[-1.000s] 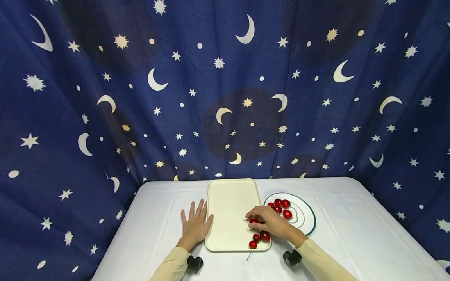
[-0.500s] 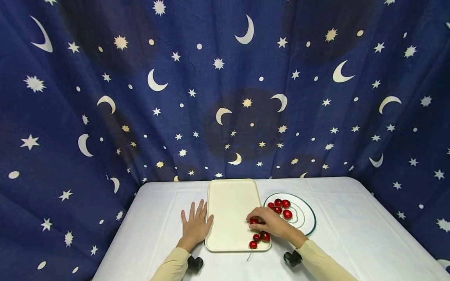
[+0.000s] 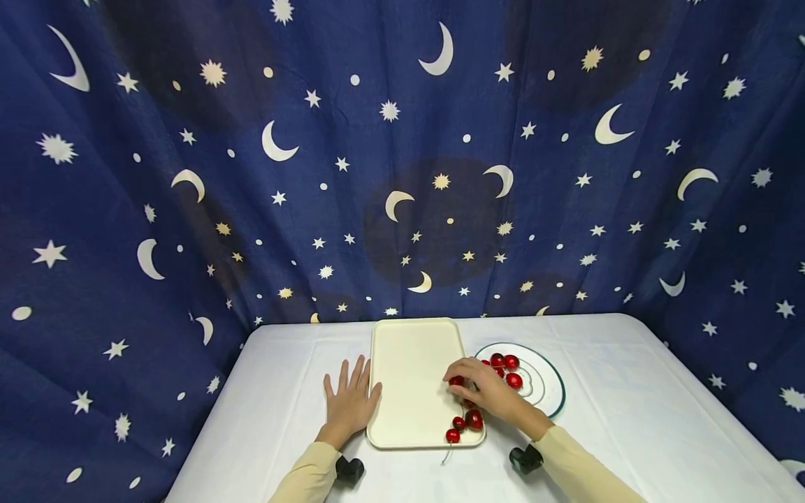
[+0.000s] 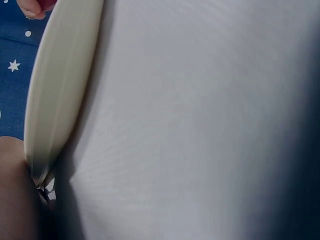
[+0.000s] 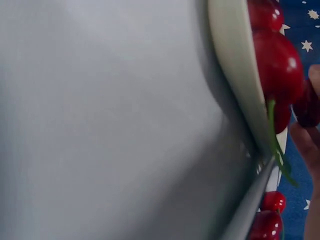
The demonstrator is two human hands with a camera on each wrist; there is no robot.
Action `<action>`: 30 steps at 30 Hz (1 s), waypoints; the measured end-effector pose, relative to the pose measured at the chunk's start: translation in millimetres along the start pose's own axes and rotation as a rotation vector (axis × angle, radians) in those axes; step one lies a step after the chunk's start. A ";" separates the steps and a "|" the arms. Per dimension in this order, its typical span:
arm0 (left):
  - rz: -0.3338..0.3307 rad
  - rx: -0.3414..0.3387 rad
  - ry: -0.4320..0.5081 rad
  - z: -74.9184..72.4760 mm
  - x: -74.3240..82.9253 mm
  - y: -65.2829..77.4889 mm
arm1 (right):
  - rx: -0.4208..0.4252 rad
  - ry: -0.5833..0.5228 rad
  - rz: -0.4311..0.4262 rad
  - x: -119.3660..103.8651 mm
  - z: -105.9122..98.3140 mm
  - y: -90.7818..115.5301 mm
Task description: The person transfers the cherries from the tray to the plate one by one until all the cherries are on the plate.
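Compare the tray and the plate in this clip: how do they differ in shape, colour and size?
Shape: the tray is rectangular with rounded corners, while the plate is round.
Colour: the tray is plain cream, while the plate is white with a dark green rim.
Size: the tray looks larger than the plate.
Shared: both sit on the white tablecloth, and both bear red cherries.

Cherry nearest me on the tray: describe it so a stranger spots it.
On the white table lies a cream rectangular tray, with red cherries by its near right corner. In the head view, the nearest cherry stands out: its stem crosses the near rim.
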State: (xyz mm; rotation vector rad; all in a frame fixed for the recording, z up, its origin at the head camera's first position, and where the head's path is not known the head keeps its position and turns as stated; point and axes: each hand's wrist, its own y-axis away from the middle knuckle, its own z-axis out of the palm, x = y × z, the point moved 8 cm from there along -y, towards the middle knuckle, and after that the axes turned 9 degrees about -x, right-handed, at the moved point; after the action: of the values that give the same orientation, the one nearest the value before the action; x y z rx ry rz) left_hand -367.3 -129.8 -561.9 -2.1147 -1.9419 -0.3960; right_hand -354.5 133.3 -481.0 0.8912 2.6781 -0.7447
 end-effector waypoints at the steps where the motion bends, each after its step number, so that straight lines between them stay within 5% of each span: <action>1: 0.002 -0.001 0.008 -1.8 1.1 0.4 | 0.021 0.020 0.005 0.7 -2.7 -0.5; 18: 0.000 -0.013 0.016 1.4 -0.2 -2.1 | 0.176 0.204 0.043 18.9 -21.2 16.3; 30: 0.022 0.011 0.049 -2.8 1.1 0.2 | 0.167 0.345 0.150 30.4 -19.7 22.8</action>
State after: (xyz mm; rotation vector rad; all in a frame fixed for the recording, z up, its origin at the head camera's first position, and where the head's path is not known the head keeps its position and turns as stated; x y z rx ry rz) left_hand -367.1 -129.8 -558.9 -2.0972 -1.8883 -0.4282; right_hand -365.6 174.4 -484.2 1.3596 2.8241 -0.8575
